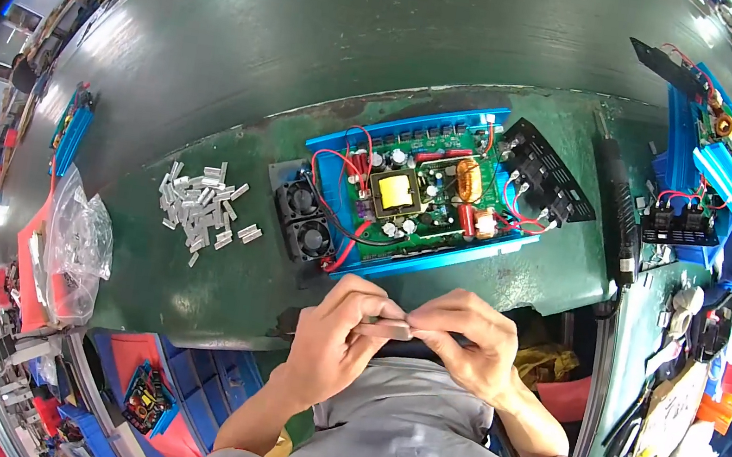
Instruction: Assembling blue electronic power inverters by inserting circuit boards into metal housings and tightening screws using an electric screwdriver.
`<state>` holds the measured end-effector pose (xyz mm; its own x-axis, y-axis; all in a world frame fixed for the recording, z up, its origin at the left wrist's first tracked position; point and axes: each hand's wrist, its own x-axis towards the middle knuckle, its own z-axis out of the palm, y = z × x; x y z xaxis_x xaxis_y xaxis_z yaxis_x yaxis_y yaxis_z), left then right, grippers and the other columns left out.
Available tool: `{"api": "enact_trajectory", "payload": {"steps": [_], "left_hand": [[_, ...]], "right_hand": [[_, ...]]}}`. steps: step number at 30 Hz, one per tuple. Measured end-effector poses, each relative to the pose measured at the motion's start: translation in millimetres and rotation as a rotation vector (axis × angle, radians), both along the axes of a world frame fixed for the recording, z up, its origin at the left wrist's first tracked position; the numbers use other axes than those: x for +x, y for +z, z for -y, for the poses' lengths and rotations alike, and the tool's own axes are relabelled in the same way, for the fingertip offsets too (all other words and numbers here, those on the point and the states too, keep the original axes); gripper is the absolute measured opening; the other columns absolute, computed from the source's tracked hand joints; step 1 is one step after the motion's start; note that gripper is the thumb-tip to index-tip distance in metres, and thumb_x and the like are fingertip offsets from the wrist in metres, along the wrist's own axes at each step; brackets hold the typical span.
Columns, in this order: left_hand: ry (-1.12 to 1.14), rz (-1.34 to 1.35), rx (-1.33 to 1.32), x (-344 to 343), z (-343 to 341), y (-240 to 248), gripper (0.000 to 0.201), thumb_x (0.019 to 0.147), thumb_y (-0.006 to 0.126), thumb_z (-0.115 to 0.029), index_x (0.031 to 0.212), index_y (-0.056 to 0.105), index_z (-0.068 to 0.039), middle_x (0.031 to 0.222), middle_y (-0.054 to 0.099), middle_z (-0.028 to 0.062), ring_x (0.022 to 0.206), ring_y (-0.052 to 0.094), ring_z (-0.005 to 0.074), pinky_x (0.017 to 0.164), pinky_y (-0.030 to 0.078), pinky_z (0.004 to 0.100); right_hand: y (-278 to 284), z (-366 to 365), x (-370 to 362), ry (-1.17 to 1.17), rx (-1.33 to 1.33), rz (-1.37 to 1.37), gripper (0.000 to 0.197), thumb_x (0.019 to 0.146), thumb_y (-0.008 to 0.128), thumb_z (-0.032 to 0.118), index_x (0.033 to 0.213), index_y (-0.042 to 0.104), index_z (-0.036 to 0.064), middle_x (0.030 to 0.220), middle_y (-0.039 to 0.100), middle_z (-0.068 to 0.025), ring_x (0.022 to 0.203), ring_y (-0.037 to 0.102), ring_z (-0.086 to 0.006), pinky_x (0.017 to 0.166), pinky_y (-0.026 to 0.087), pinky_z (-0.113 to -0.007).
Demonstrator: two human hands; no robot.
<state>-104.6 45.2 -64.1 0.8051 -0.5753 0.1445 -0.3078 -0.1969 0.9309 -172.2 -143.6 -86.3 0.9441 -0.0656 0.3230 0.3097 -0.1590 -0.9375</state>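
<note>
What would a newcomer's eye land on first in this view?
Probably the open blue-sided circuit unit near the centre, with two black fans at its left end. Then the pile of silver pieces left of it. Below, the left hand and right hand meet at a small grey piece.

L hand (335,332) & R hand (469,341) close together, lower ctr, fingertips adj., each thumb pinched vs. index finger, remaining fingers curled, L forearm (260,415) & R forearm (534,427) angled inward, partly bare

Ahead, the circuit unit (422,196) bars the left hand (337,337); green tabletop (188,297) opens leftward.
</note>
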Motion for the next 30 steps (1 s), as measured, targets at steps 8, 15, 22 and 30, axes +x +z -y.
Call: {"api": "enact_trajectory", "payload": {"steps": [8,15,22,30], "left_hand": [[0.416,0.416,0.516,26.8,5.1,15.2,0.013,0.09,0.071,-0.007,0.101,0.064,-0.003,0.091,0.067,0.0114,0.076,0.066,0.0256,0.065,0.051,0.0347],[0.38,0.302,0.638,27.9,22.2,16.6,0.023,0.09,0.072,-0.012,0.105,0.056,-0.006,0.091,0.069,0.0098,0.081,0.069,0.0295,0.064,0.052,0.0414],[0.35,0.352,0.597,30.0,32.6,6.5,0.019,0.091,0.07,-0.007,0.104,0.056,-0.005,0.087,0.07,0.0099,0.079,0.069,0.0314,0.064,0.052,0.0413],[0.309,0.197,0.48,33.6,27.0,12.7,0.007,0.095,0.062,-0.004,0.102,0.064,-0.003,0.096,0.071,0.0107,0.082,0.07,0.032,0.07,0.055,0.0381]], "right_hand": [[-24.2,37.7,-20.9,-0.45,-0.142,-0.173,0.013,0.091,0.068,-0.002,0.103,0.064,0.0013,0.111,0.063,-0.012,0.094,0.06,-0.0164,0.082,0.047,-0.027],[-39.7,51.8,-20.6,-0.625,-0.025,-0.306,0.008,0.1,0.059,0.003,0.108,0.061,0.0013,0.134,0.059,-0.0151,0.1,0.063,-0.014,0.086,0.05,-0.027],[-37.1,54.0,-20.0,-0.58,-0.298,-0.186,0.01,0.095,0.064,0.0,0.105,0.063,0.0007,0.131,0.062,-0.0214,0.114,0.064,-0.022,0.092,0.051,-0.032],[-33.8,67.5,-17.3,-0.648,-0.072,-0.291,0.013,0.093,0.068,0.0,0.106,0.065,0.0015,0.128,0.063,-0.0166,0.09,0.064,-0.0142,0.075,0.052,-0.025]]}}
